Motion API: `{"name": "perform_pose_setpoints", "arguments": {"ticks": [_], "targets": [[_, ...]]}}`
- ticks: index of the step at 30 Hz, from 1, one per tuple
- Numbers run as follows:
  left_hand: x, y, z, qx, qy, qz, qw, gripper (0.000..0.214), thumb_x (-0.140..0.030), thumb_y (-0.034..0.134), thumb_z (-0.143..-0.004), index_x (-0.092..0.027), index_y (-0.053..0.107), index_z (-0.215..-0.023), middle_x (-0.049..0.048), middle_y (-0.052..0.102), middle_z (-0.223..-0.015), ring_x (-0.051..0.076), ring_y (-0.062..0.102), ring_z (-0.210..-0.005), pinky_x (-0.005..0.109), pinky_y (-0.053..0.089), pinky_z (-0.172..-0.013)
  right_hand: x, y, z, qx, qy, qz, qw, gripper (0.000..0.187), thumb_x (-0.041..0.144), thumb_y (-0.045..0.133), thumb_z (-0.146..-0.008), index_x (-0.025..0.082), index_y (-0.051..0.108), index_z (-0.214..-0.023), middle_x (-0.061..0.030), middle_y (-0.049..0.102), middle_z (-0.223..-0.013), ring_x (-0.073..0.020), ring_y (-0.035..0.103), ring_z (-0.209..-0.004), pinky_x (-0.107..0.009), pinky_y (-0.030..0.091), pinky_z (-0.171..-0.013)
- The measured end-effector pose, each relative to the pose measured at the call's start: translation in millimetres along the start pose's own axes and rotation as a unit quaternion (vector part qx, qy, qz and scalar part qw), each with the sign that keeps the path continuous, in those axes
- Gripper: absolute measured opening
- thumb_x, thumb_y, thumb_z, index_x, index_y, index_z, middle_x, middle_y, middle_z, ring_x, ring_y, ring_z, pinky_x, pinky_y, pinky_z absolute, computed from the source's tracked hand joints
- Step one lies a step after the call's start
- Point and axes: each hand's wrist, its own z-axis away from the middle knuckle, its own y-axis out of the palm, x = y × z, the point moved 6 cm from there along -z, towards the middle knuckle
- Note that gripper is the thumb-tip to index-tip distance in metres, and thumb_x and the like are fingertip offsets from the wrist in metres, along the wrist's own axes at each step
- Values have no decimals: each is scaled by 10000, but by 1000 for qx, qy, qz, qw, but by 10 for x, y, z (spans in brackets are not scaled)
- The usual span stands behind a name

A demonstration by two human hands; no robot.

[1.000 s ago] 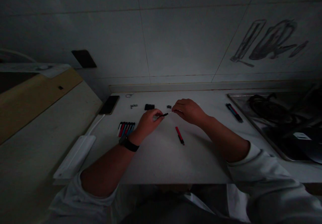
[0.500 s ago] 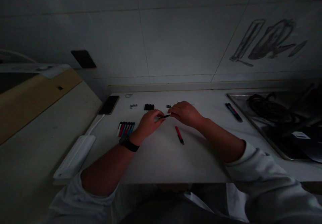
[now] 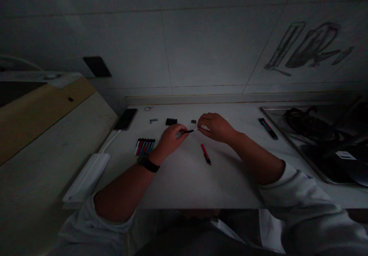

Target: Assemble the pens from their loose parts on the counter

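My left hand (image 3: pixel 174 136) pinches a small black pen part (image 3: pixel 188 131) over the middle of the white counter. From its tip a thin white stick like a pen refill (image 3: pixel 196 129) runs to my right hand (image 3: pixel 214 127), whose fingers are closed on its other end. Below the hands lies a red and black pen (image 3: pixel 205 154). Behind them are a row of black pen grips (image 3: pixel 171 122), a few small dark pieces (image 3: pixel 193 121) and several small metallic pieces, perhaps springs (image 3: pixel 153 120). Several coloured pen barrels (image 3: pixel 145 146) lie beside my left wrist.
A phone (image 3: pixel 125 118) and a white power strip (image 3: pixel 86 178) with a cable are at left, near a slanted board (image 3: pixel 57 133). At right, pens (image 3: pixel 268 128) lie beside a metal-edged stove (image 3: pixel 290 146) with dark items on it. The tiled wall stands behind.
My right hand has drawn slightly right and away from my left, so the white stick between them now shows. My left hand stays almost still, holding the black part.
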Motion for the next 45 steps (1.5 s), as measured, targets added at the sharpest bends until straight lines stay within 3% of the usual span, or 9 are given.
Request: {"name": "perform_pose_setpoints", "arguments": {"ticks": [3,7,13,17,23,29,33,39,45], "targets": [[26,-10,0,-7,-11,10,1000,52,-227,714,-921,-221,687,-965,31,746,-958,198,698,-915,361,556,-878,-23,-49,12,-12,19,-1,1000,193,352,624,-1001,210,716,-1094,-113,718,-1129,-248,640,-1005,-363,431,-888],[94,-60,-6,-47,-42,23,998,67,-211,699,-916,-217,677,-979,31,742,-960,189,700,-903,351,567,-869,-225,-161,105,-27,144,-3,989,271,433,661,-975,197,687,-1106,-109,733,-1059,-227,658,-890,-326,447,-760],[103,-43,-9,-45,-37,22,998,66,-203,699,-915,-209,669,-973,29,735,-940,180,696,-883,339,558,-852,-100,294,379,189,240,15,952,429,634,646,-920,228,741,-822,-102,756,-850,-245,689,-749,-319,423,-610],[117,-32,-7,-49,-34,20,998,75,-205,708,-909,-211,672,-975,26,739,-941,178,698,-875,340,555,-849,171,478,442,227,220,30,948,448,648,703,-854,223,733,-719,-122,739,-757,-258,693,-675,-332,451,-583],[151,-33,-5,-49,-35,11,998,90,-217,707,-906,-216,670,-988,29,741,-948,182,701,-884,345,562,-852,107,403,420,159,219,-12,963,259,435,640,-918,222,731,-804,-106,751,-802,-240,684,-705,-329,467,-633],[167,-85,3,-74,-34,12,997,81,-207,692,-919,-218,671,-996,30,730,-957,182,692,-895,344,556,-862,-188,290,391,-48,201,-280,937,201,366,511,-974,214,639,-942,-41,725,-872,-184,676,-806,-299,513,-752],[132,-109,4,-81,-30,15,996,68,-200,688,-925,-217,673,-989,24,724,-953,177,684,-896,333,553,-861,-307,264,440,-156,193,-278,928,195,375,548,-970,210,643,-1011,-72,729,-965,-202,691,-886,-324,529,-806],[107,-107,10,-76,-18,8,997,83,-200,699,-926,-215,674,-1004,24,718,-962,179,679,-906,333,549,-866,-324,223,476,-187,158,-145,959,210,334,582,-988,208,707,-1099,-100,732,-1017,-230,678,-920,-364,526,-841],[99,-91,5,-65,-5,4,998,86,-187,703,-924,-212,675,-1002,22,713,-958,177,677,-895,331,547,-862,-270,175,456,-172,141,-134,966,217,320,579,-1017,221,751,-1105,-102,722,-1035,-223,669,-921,-362,545,-839]]}}
